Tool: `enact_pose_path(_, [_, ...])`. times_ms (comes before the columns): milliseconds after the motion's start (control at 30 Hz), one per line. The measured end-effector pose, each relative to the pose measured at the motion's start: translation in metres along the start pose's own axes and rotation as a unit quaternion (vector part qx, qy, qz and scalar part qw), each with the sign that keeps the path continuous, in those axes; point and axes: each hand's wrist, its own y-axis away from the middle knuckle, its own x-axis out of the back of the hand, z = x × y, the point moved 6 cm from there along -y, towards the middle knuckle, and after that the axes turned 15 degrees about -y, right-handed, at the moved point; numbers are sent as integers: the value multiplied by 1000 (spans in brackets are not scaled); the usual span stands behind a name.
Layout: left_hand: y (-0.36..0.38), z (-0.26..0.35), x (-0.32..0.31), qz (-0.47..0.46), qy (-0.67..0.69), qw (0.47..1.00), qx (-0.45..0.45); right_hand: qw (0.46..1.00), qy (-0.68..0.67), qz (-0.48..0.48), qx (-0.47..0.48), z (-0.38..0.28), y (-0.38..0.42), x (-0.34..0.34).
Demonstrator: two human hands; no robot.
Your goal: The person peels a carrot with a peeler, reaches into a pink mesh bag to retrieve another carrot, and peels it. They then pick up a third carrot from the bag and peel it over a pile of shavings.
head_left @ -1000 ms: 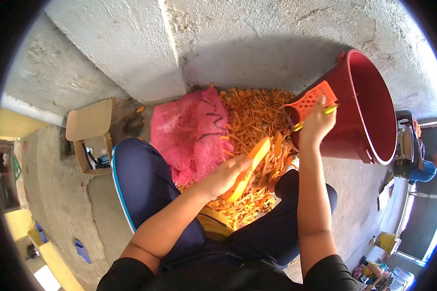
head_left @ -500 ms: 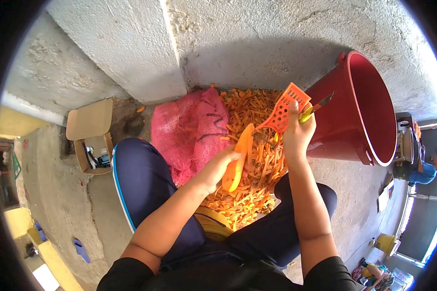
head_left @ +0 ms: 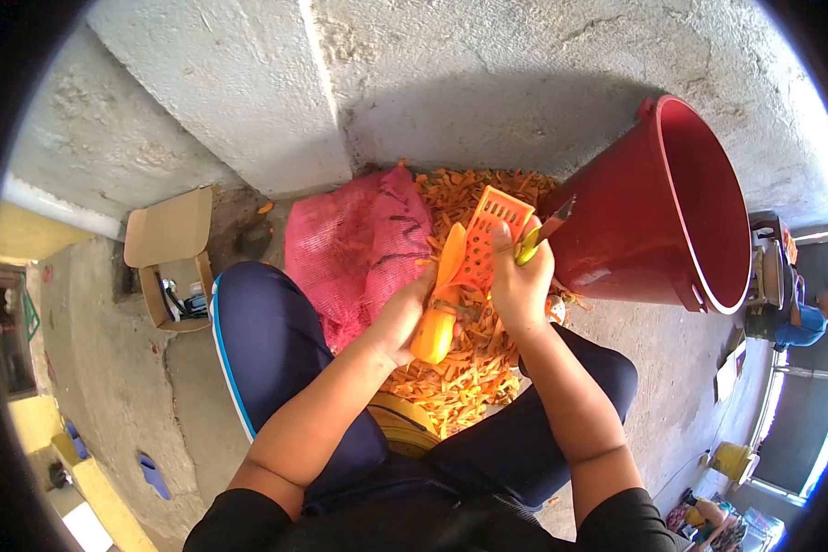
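Concrete floor at frame centre carries a heap of orange peelings (head_left: 469, 368). We clamp our left hand (head_left: 400, 317) around the carrot (head_left: 439, 308), while our right hand (head_left: 520, 285) grips the peeler (head_left: 488, 239) laid against it.

Orange carrot (head_left: 440, 308) in left hand (head_left: 397, 317); orange perforated grater (head_left: 488, 241) and yellow-handled knife (head_left: 540, 235) in right hand (head_left: 522, 287). Orange peelings (head_left: 469, 368) heaped on grey concrete floor (head_left: 110, 368). Pink mesh sack (head_left: 359, 248) with dark markings. Red bucket (head_left: 672, 202). Brown cardboard box (head_left: 170, 258). Navy trousers (head_left: 267, 350) with light blue side stripe.
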Motion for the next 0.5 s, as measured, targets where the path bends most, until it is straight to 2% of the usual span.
enact_pose_path(100, [0,0,-6,-26,-5,1000,2,1000,10,5,-5,3,-1,1])
enact_pose_path(167, [3,1,-12,-39,-17,999,9,995,69,53,55,-2,-7,11])
enact_pose_path(233, [7,-1,-18,-53,-31,998,18,986,66,124,86,-9,-22,29])
enact_pose_path(300, [4,-3,-13,-43,-68,997,0,986,39,156,48,-9,-33,44])
enact_pose_path(367, [1,-2,-7,-3,-102,995,-12,982,36,167,82,-6,-34,46])
enact_pose_path(400, [3,-1,-9,-16,-95,995,-7,979,34,172,100,-5,-36,48])
enact_pose_path(500, [9,0,-12,-38,-80,996,9,956,20,268,115,-3,-59,89])
